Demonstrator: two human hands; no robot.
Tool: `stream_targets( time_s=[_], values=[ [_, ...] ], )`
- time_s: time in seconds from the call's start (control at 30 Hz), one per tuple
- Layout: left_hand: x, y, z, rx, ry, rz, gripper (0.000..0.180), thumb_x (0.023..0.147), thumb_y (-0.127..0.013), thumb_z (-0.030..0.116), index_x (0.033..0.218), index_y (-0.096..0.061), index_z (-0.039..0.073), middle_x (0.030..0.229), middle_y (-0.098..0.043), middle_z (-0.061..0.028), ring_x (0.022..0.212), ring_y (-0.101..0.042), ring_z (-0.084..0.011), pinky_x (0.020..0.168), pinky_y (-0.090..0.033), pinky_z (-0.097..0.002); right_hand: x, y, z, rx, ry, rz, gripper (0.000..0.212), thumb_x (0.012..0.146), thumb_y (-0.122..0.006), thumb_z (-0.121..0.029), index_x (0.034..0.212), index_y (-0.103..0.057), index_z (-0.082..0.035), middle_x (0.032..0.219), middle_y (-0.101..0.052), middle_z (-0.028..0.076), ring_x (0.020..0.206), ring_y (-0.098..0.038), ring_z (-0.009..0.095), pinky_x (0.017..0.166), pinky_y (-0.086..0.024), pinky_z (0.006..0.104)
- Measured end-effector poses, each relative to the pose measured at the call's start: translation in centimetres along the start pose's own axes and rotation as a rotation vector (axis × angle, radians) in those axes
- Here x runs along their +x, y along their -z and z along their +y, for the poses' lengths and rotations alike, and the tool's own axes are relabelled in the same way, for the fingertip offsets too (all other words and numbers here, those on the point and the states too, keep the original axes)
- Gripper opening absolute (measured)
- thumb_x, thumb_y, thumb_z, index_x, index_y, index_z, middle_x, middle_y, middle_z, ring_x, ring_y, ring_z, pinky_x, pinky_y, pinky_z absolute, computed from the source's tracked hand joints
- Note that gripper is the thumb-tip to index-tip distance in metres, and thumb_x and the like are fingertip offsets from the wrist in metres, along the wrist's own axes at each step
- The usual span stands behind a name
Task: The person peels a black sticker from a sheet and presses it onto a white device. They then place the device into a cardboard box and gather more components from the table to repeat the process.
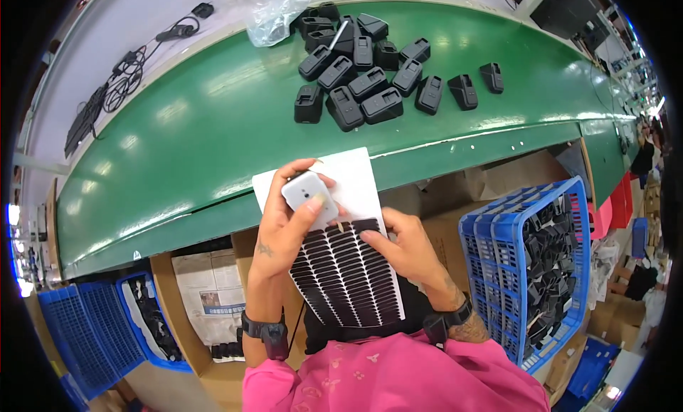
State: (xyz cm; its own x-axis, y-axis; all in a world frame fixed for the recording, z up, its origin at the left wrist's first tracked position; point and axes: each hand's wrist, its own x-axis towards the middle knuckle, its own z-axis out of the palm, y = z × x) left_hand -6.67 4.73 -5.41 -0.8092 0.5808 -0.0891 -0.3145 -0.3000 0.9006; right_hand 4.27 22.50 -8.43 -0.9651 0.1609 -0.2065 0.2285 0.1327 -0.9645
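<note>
The white part point(309, 195) sits gripped in the left hand point(288, 223), over the top of the sticker sheet point(341, 252). The right hand point(400, 247) rests on that sheet's right edge, fingertips seemingly pinching a sticker. Black housings point(370, 67) lie beyond the sheet on the green tabletop point(213, 120).

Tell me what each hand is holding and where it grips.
The left hand holds a small white device by its sides, thumb across its lower face. The right hand holds nothing; its fingertips press on the sheet of black stickers.
</note>
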Motion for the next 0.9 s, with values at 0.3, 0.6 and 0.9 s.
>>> stream_targets(
  time_s=[0.3, 0.6, 0.9],
  values=[
    [0.9, 1.3, -0.4, -0.01, 0.041, 0.152, 0.047, 0.093, -0.054, 0.014, 0.134, -0.034, 0.005, 0.113, -0.055, -0.0155, 0.092, -0.064, -0.0252, 0.075, -0.054, -0.0306, 0.5, -2.5, 0.6, -0.605, 0.487, 0.464, 0.038, 0.071, -0.077, -0.006, 0.106, -0.064, 0.0, 0.093, -0.052, 0.01, 0.08, -0.053, 0.024, 0.067, -0.045, 0.033],
    [0.8, 1.6, -0.9, -0.057, 0.057, 0.143, 0.045, 0.094, -0.053, 0.015, 0.133, -0.035, 0.005, 0.113, -0.056, -0.0163, 0.09, -0.065, -0.0252, 0.07, -0.054, -0.029, 0.1, -3.3, 0.5, -0.707, 0.548, 0.506, 0.034, 0.074, -0.073, -0.001, 0.107, -0.066, 0.002, 0.087, -0.055, 0.009, 0.077, -0.052, 0.024, 0.064, -0.044, 0.0341],
    [0.9, 1.1, -0.8, -0.036, 0.068, 0.154, 0.044, 0.094, -0.052, 0.015, 0.133, -0.035, 0.005, 0.112, -0.057, -0.0158, 0.09, -0.065, -0.0246, 0.07, -0.054, -0.0281, 0.4, -3.6, 1.3, -0.683, 0.542, 0.477, 0.027, 0.077, -0.07, 0.0, 0.103, -0.065, 0.003, 0.089, -0.057, 0.011, 0.078, -0.055, 0.023, 0.065, -0.046, 0.032]
  ],
)
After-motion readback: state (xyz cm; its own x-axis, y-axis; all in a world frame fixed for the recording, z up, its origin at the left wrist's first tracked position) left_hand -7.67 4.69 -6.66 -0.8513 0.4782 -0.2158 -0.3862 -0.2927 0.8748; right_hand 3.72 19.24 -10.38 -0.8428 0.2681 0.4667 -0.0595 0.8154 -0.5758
